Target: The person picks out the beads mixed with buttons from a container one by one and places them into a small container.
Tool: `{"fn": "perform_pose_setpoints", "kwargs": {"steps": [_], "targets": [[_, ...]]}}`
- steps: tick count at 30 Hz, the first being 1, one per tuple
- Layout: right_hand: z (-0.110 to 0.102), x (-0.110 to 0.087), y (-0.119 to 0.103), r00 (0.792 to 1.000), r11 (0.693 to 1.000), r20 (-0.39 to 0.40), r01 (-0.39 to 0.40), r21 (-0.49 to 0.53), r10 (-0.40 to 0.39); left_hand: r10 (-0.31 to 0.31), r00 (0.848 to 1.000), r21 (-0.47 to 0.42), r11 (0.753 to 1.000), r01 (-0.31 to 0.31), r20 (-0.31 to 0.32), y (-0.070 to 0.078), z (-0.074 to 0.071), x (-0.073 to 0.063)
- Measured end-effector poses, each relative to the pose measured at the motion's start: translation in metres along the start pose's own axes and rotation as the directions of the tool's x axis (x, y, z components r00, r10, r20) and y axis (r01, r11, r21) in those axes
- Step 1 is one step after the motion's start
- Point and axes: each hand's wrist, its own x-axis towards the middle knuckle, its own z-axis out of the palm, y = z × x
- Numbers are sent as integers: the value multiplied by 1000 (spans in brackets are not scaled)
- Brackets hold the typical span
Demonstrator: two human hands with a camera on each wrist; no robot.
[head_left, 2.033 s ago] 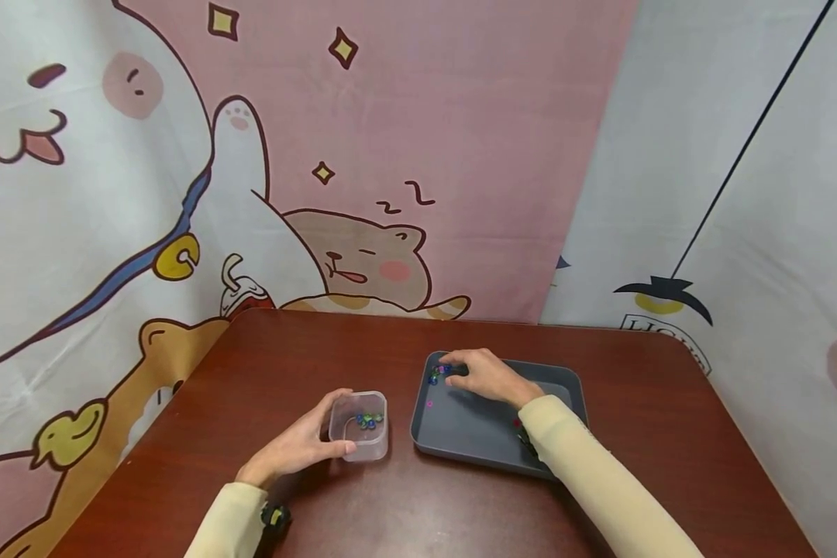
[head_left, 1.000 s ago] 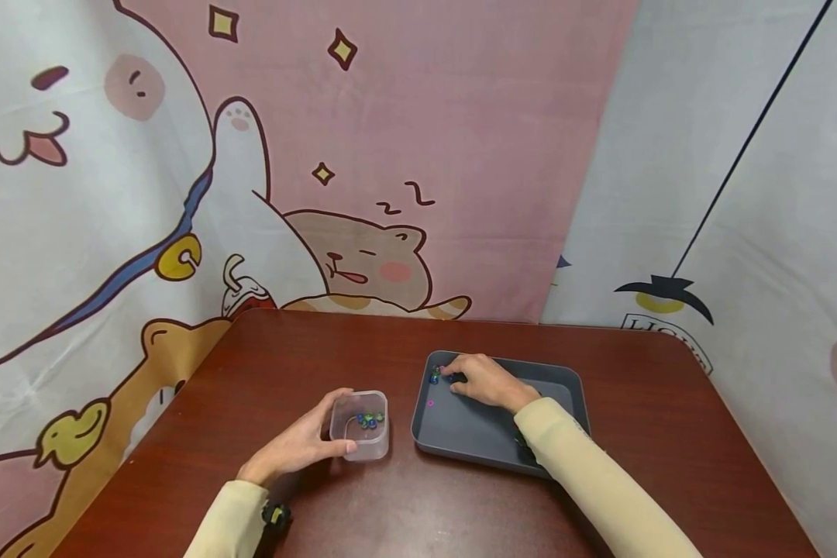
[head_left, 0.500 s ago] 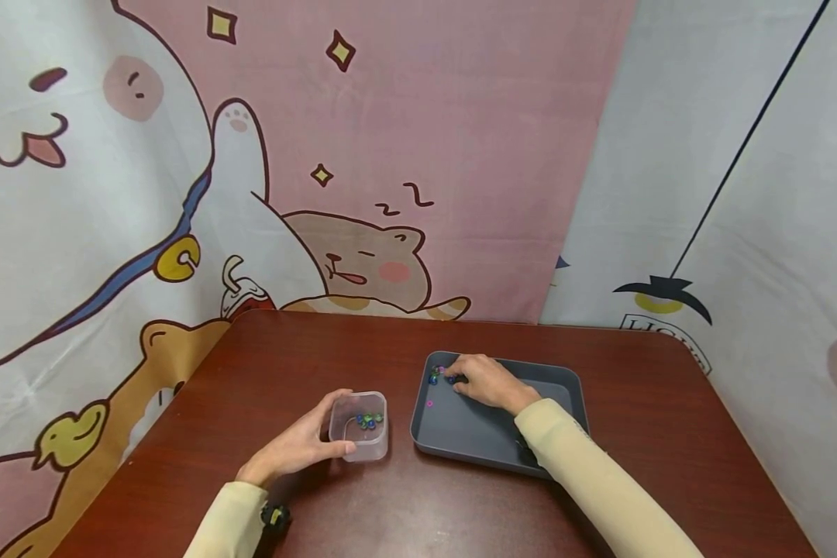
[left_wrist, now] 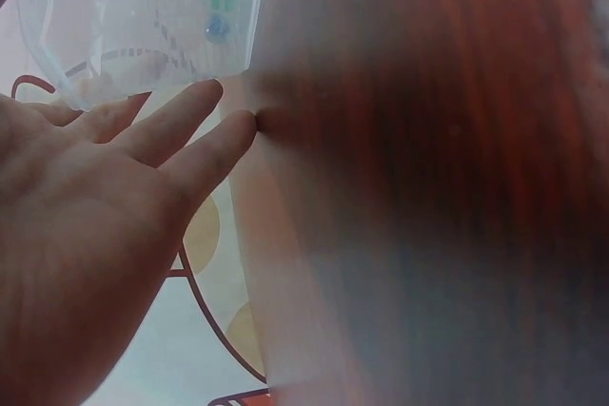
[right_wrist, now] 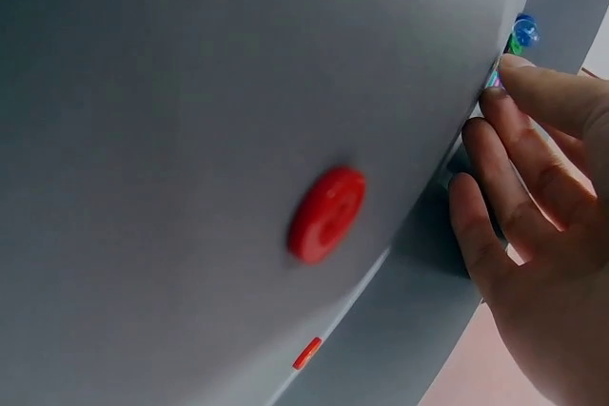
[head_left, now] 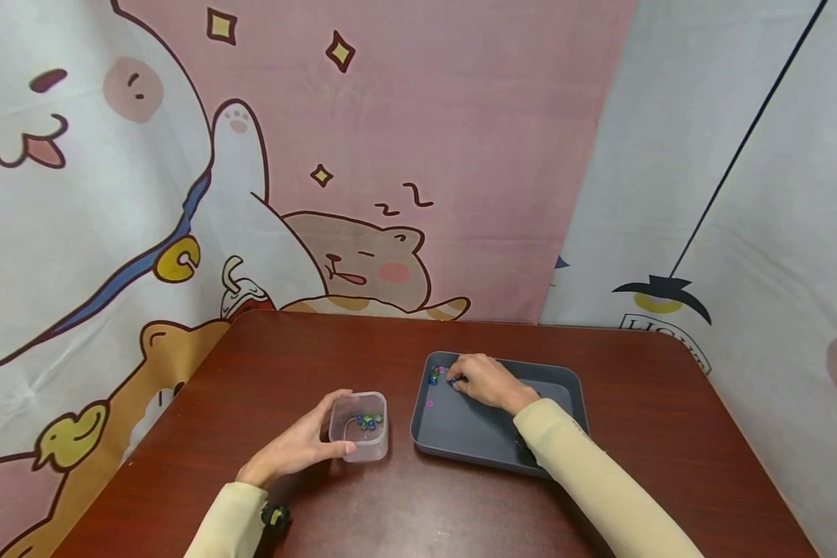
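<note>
In the head view my left hand [head_left: 303,442] holds a clear plastic box [head_left: 368,449], thumb at its near side and fingers behind. Several blue and green marbles [head_left: 369,421] lie in the box. My right hand [head_left: 488,381] reaches into the grey tray [head_left: 460,438], fingertips together at a blue marble [head_left: 454,380], which they partly hide. Beside them, in the tray's far left corner, sit more marbles [head_left: 433,379] and a small pink piece [head_left: 442,370]. The right wrist view shows a red round piece [right_wrist: 328,216] with a dimpled middle on the tray floor.
A tiny pink ring [head_left: 429,403] lies near the tray's left side. An orange-red piece [right_wrist: 306,353] sits by the tray wall in the right wrist view. The brown table [head_left: 335,341] backs onto a cartoon-printed cloth [head_left: 495,155]. My right sleeve covers part of the tray.
My right hand has lowered toward the tray floor, and its spread fingers have closed in at a blue marble, which has shifted slightly nearer and right. The left hand and box stay put.
</note>
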Motion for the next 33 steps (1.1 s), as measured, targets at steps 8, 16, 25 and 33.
{"fn": "perform_pose_setpoints", "kwargs": {"steps": [8,16,25,33], "targets": [[-11,-4,-4,1000,997,-16,-9,73,11,-10,1000,-5,1000,10,-2,-1,1,0],[-28,-7,-13,997,995,-76,17,94,-9,-14,1000,5,1000,14,-2,0,0,0],[-44,-9,-25,984,991,-170,63,115,-43,-12,1000,-2,1000,12,2,2,-1,0],[-57,-15,-46,978,980,-205,86,177,-49,-23,1000,12,1000,23,-10,0,0,0]]}}
